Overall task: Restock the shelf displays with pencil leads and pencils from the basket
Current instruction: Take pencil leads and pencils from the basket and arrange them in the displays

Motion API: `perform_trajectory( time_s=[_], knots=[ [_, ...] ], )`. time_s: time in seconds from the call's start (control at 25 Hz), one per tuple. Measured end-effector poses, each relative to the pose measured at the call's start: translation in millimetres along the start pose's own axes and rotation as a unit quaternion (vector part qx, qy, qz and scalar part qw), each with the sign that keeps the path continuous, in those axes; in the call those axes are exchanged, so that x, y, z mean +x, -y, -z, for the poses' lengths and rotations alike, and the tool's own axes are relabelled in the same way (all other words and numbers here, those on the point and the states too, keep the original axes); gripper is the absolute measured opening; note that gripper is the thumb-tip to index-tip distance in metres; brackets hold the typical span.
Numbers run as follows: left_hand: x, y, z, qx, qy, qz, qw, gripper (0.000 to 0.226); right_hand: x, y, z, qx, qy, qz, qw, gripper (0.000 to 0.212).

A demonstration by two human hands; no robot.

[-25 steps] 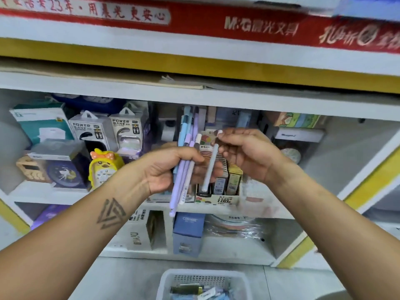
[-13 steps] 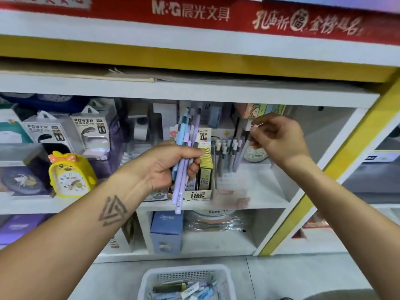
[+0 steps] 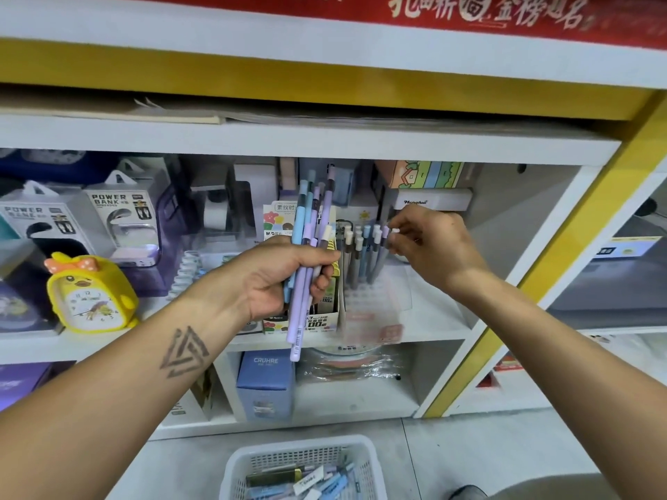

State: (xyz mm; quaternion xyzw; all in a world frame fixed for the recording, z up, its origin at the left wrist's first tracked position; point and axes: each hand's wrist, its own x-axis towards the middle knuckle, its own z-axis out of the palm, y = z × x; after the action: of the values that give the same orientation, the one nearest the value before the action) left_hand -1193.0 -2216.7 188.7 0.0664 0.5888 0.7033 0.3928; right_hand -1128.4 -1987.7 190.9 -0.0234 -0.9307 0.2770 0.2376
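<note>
White shelving under a yellow and red header fills the wall; stock sits on the middle board.

Left hand: fist clenched round a bundle of pencils, pale blue and lilac, held upright with eraser ends up and barcode ends hanging below the palm. It reads as a reserve, kept near the display so the other hand can draw one at a time.

Right hand: thumb and forefinger pinch the white cap of a single pencil, its barrel slanting down among the ones already standing. Holding it by the top likely leaves the tip free to find a hole.

Clear display stand: a dotted grid of sockets, back rows filled, front rows visibly vacant. Just left of it, touching or nearly so, a carton of lead refills, partly hidden behind the bundle.

Further out: power bank boxes, yellow duck clock.

Floor below: white basket, more pencils and packets in it, so the restocking looks far from done.
</note>
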Motion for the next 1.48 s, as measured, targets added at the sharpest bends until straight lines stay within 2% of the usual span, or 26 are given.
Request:
perform_trajectory(
  time_s=[0.24,0.4,0.48,0.52,0.6,0.68,0.72,0.84,0.92,1.0,1.2,1.32,1.4,1.48],
  knots=[
    [-2,2,0,0.010,0.011,-0.006,1.000,0.010,3,0,1,-0.023,0.033,0.012,0.999,0.005],
    [-8,5,1,0.028,0.022,-0.016,0.999,0.014,1,0,-7,-0.153,0.066,0.064,0.984,0.016],
    [-11,6,0,0.032,0.035,-0.020,0.999,0.015,1,2,-9,-0.191,0.073,0.056,0.977,0.023],
    [-12,6,0,0.031,0.042,-0.020,0.998,0.014,2,6,-10,-0.155,0.063,0.029,0.985,0.025],
    [-14,6,-1,0.038,0.052,-0.021,0.998,0.011,4,18,-10,0.059,0.043,-0.077,0.994,0.028],
    [-16,7,-1,0.061,0.055,-0.022,0.996,0.009,8,31,-8,0.299,0.034,-0.162,0.940,0.029],
    [-17,7,-1,0.073,0.058,-0.019,0.995,0.010,10,35,-6,0.366,0.030,-0.176,0.914,0.030],
    [-17,9,-1,0.092,0.072,-0.001,0.993,0.008,12,41,-1,0.447,0.023,-0.176,0.877,0.025],
    [-16,9,-1,0.093,0.080,0.006,0.992,0.008,14,38,3,0.449,0.001,-0.170,0.877,0.014],
    [-14,9,-1,0.094,0.083,0.008,0.992,0.008,15,34,10,0.439,-0.014,-0.169,0.882,0.012],
    [-10,11,-6,0.112,0.094,0.023,0.989,0.011,10,30,9,0.426,0.027,-0.160,0.890,0.008],
    [-10,11,-10,0.093,0.075,0.022,0.993,0.008,11,24,10,0.405,-0.033,-0.163,0.899,0.005],
    [-7,9,-8,0.069,0.035,0.010,0.997,0.010,13,16,16,0.352,-0.096,-0.161,0.917,0.008],
    [-4,7,-5,0.034,0.004,0.004,0.999,0.009,12,8,19,0.229,-0.110,-0.114,0.961,0.008]
  ],
)
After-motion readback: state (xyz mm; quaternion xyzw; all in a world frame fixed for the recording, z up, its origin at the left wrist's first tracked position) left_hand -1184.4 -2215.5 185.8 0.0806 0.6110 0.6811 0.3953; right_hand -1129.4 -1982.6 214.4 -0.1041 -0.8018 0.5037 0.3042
